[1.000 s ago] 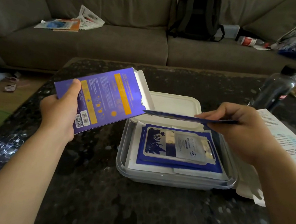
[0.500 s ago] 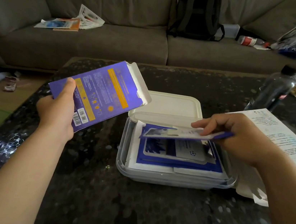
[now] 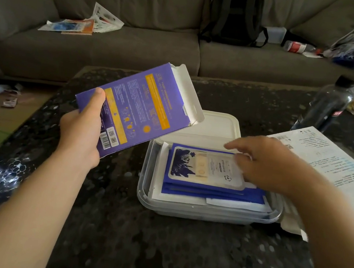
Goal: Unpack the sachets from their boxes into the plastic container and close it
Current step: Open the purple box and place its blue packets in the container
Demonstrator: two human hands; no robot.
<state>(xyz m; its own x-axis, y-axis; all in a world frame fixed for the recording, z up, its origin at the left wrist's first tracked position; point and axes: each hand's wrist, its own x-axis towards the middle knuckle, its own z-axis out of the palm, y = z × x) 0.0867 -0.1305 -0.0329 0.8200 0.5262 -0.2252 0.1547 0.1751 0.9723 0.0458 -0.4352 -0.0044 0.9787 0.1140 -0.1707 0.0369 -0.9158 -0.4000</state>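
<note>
The left hand (image 3: 80, 134) is raised above the tabletop (image 3: 135, 240), clamped on a purple box (image 3: 136, 110): the thumb lies flat along the printed face near the box's lower left corner, and the fingers are hidden behind it. The box tilts up to the right, and its white end flap stands open over the far left corner of the container (image 3: 206, 212). The right hand (image 3: 266, 163) is spread over the container, fingers loosely stretched and gripping nothing; its fingertips rest on the right end of the top sachet (image 3: 205, 168), though motion blur hides exactly how they lie. That sachet lies flat, face up, on a stack inside the clear container, which stands on the tabletop just right of centre. There is one box, one container and one white lid (image 3: 215, 127), the lid lying at the container's far edge. Of the sachets, one shows whole on top, blue edges of a few more stick out beneath it, and white ones lie under those; the full number cannot be told. To the right lie one printed sheet (image 3: 329, 163) and one dark bottle (image 3: 325, 108).
</note>
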